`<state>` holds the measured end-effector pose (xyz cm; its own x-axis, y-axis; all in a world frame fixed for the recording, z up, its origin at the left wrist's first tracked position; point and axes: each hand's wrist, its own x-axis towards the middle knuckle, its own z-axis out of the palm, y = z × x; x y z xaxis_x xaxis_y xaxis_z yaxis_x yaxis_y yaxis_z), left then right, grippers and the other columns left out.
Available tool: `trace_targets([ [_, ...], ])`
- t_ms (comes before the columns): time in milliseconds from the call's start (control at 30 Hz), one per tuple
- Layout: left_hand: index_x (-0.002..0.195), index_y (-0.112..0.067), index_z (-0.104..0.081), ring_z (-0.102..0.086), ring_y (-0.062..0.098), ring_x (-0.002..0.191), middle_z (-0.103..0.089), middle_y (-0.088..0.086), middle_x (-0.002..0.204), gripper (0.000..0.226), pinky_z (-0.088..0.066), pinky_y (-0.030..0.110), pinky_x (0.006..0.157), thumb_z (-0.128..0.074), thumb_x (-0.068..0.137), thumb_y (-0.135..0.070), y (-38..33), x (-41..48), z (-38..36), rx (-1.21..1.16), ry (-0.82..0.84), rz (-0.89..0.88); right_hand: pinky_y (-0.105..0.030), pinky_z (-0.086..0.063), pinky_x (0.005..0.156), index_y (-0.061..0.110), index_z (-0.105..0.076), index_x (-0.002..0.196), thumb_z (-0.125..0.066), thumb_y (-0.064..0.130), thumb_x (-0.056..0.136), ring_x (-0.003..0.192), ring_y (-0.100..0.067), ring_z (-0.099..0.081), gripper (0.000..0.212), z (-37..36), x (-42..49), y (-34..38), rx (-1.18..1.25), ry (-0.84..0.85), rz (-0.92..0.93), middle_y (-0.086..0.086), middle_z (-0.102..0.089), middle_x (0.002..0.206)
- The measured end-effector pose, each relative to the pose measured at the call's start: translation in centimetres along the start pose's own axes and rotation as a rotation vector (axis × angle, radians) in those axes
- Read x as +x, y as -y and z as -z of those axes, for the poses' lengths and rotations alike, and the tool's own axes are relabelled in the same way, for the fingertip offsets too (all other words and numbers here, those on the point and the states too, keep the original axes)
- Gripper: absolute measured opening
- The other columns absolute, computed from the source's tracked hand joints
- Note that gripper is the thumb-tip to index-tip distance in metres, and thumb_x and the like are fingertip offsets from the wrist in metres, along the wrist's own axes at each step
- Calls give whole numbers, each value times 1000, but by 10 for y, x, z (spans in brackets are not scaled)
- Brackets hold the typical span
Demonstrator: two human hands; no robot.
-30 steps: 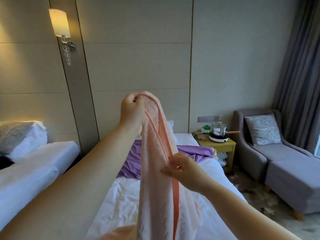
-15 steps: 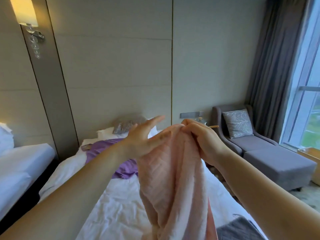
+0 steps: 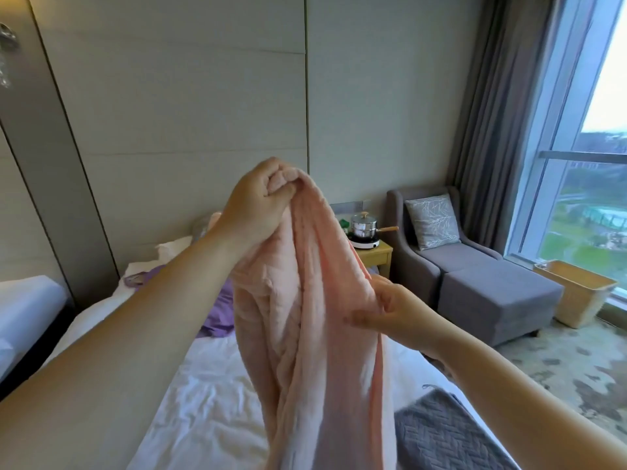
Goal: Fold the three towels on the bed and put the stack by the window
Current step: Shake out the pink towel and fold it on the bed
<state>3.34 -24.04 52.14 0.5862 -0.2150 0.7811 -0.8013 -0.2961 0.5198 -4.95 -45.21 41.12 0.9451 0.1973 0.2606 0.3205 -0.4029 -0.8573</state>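
Note:
A pink towel hangs bunched in front of me above the white bed. My left hand grips its top end high up, fingers curled round the cloth. Lower and to the right, my right hand pinches the towel's right edge. A purple towel lies crumpled on the bed behind the pink one. A grey towel lies flat at the bed's near right corner.
A grey armchair with a footstool stands right of the bed. A wicker basket sits by the window. A pot rests on the wooden bedside table. A second bed is at far left.
My left hand has closed on the towel's top end and lifted it. My right hand has let go of the top and slid down the right edge. The view swung right toward the window.

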Motion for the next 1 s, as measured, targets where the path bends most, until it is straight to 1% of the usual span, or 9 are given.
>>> trace_targets([
  [233,91,-12,-63,-59,19,99,-63,-1,95,15,-40,14,79,-58,80,-3,15,-5,19,241,53,203,-25,-54,69,18,-67,90,-78,12,74,73,-5,-62,20,3,1,13,107,-270,118,5,-68,81],
  [300,91,-27,-62,-56,9,106,-58,-6,107,22,-43,17,87,-67,69,-27,16,-18,17,233,279,288,-22,-47,62,13,-61,83,-76,13,71,67,-3,-54,18,4,8,21,83,-248,151,5,-61,74],
  [367,108,-44,-53,-47,-19,105,-49,-23,120,46,-39,3,83,-67,65,-52,12,-36,7,102,612,343,-18,-44,59,15,-60,79,-74,12,69,65,-1,-52,18,4,14,28,36,-160,143,10,-59,70],
  [467,133,-41,-41,-47,-8,118,-49,-21,132,71,-40,14,98,-63,70,-66,13,-61,-19,42,881,379,-21,-49,61,18,-62,79,-72,1,72,71,-4,-60,21,2,17,31,32,-25,130,5,-66,77],
  [533,122,-35,-55,-56,1,113,-61,-14,122,46,-44,22,98,-65,81,-52,20,-70,-30,-43,866,384,-21,-52,66,17,-63,80,-73,4,70,77,-4,-63,19,4,18,26,26,-18,109,3,-69,84],
  [633,101,-23,-64,-57,-5,87,-65,-12,95,11,-46,15,82,-60,93,-17,25,-69,-33,-137,720,293,-31,-47,68,11,-61,82,-76,17,67,73,-6,-53,22,10,17,14,-105,-20,33,4,-57,78],
  [700,86,-22,-62,-53,-6,75,-59,-11,82,13,-43,14,74,-56,89,-11,26,-60,-31,-144,615,240,-41,-50,82,12,-65,89,-80,23,69,82,-16,-57,27,13,15,6,-155,3,-25,-1,-58,86],
  [800,85,-19,-60,-53,1,82,-58,-7,85,23,-42,20,80,-51,92,1,26,-43,-28,-164,480,204,-51,-42,102,5,-63,104,-80,39,69,108,-33,-57,52,16,10,1,-78,80,-75,-18,-60,110],
  [1000,101,-21,-64,-58,-3,93,-66,-6,101,26,-42,8,85,-50,92,-1,30,-24,-18,-197,266,200,-41,-48,98,1,-63,103,-77,32,75,111,-27,-55,44,14,11,-2,-117,80,-60,-15,-58,114],
])
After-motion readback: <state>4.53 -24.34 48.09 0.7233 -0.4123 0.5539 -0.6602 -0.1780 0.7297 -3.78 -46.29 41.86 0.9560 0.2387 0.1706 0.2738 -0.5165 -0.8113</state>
